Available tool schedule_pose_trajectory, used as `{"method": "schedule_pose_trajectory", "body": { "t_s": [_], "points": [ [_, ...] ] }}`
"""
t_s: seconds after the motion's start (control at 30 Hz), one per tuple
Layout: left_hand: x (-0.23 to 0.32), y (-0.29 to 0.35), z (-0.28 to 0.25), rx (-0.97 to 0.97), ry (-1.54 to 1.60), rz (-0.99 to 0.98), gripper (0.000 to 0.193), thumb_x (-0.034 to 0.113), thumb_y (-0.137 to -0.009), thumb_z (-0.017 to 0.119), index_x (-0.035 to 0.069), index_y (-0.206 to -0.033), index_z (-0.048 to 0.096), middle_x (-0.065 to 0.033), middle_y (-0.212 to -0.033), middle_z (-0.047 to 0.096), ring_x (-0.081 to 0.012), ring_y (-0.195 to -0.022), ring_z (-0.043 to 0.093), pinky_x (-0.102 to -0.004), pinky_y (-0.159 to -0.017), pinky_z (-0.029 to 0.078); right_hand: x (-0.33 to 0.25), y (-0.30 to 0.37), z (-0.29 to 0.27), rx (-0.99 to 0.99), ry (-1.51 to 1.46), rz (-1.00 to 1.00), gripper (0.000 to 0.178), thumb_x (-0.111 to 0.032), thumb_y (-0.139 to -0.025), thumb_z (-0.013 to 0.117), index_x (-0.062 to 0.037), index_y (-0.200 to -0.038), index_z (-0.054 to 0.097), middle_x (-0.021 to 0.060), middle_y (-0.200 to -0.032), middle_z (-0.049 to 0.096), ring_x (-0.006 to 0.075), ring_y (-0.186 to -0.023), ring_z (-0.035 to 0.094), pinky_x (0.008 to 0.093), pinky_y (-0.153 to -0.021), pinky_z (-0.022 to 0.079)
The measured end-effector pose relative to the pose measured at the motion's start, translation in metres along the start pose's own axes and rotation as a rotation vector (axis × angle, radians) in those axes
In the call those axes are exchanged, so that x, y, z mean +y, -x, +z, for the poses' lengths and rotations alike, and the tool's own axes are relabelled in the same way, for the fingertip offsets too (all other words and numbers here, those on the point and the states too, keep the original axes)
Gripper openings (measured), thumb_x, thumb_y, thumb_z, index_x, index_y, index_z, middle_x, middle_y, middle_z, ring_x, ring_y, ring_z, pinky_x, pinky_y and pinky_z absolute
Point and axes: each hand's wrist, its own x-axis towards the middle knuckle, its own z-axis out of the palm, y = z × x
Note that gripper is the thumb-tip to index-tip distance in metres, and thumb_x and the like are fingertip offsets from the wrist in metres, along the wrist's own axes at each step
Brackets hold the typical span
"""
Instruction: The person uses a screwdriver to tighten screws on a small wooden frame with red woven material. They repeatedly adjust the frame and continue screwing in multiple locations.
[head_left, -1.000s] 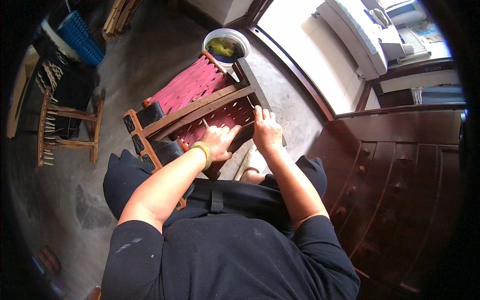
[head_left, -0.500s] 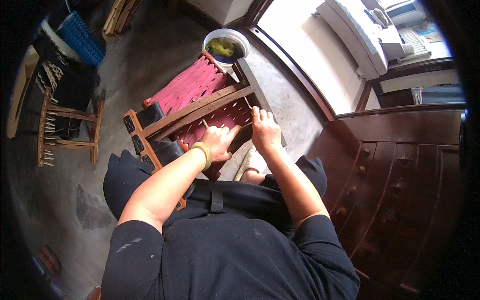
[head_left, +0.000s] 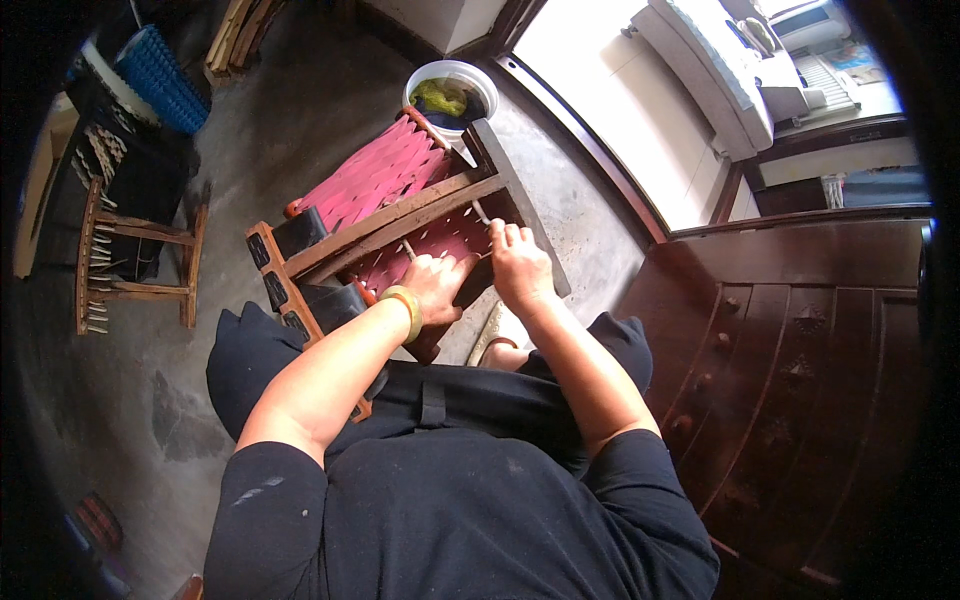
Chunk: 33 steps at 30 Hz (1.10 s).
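A wooden chair or stool frame lies tipped before my knees, with pink woven strapping across one part and black straps on another side. Inside the frame, my left hand, with a yellowish bangle at the wrist, is closed; a short thin pale stick pokes out by its fingers. My right hand is closed near the right rail, and a pale thin stick stands out past its fingertips toward the pink weave. The fingertips of both hands are partly hidden.
Beyond the frame stands a white bucket holding yellow-green and dark stuff. At left are a small wooden frame with pale pegs and a blue basket. A dark wooden door lies to the right, beside a doorway.
My right hand has shifted slightly left and down, and the pale stick beyond its fingers shows at a different angle. My left hand and the wooden frame stay almost still.
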Motion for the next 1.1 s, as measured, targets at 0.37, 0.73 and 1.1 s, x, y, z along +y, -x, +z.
{"method": "schedule_pose_trajectory", "body": {
  "t_s": [0.37, 0.73, 1.1],
  "points": [
    [0.003, 0.0, -0.007, -0.048, -0.012, -0.011, 0.085, 0.03, -0.065, 0.075, 0.004, -0.138, 0.041, -0.0154, -0.102, 0.062, -0.0293, -0.098, 0.061, -0.0396, -0.084, 0.049, 0.014, -0.005, 0.0, 0.114, 0.038, 0.054, 0.039, -0.008, -0.081, 0.056, 0.0014, -0.119, 0.05, 0.0117, -0.099, 0.058, 0.0271, -0.092, 0.06, 0.0339, -0.069, 0.056],
    [0.005, 0.002, -0.011, -0.07, 0.006, -0.026, 0.084, 0.03, -0.065, 0.075, 0.005, -0.138, 0.04, -0.0167, -0.107, 0.062, -0.031, -0.101, 0.061, -0.0407, -0.088, 0.048, 0.016, -0.009, -0.004, 0.066, -0.023, 0.107, 0.044, -0.006, -0.077, 0.059, -0.0008, -0.119, 0.048, 0.0112, -0.096, 0.057, 0.0273, -0.087, 0.059, 0.0339, -0.067, 0.055],
    [0.0, 0.002, 0.0, 0.033, 0.015, 0.0, 0.084, 0.029, -0.062, 0.076, 0.006, -0.136, 0.042, -0.0171, -0.105, 0.061, -0.0325, -0.096, 0.061, -0.0432, -0.085, 0.048, -0.003, 0.002, -0.017, 0.074, -0.191, 0.029, 0.04, -0.005, -0.081, 0.057, -0.007, -0.12, 0.05, 0.0102, -0.099, 0.059, 0.0281, -0.093, 0.06, 0.0368, -0.072, 0.053]
  ]
}}
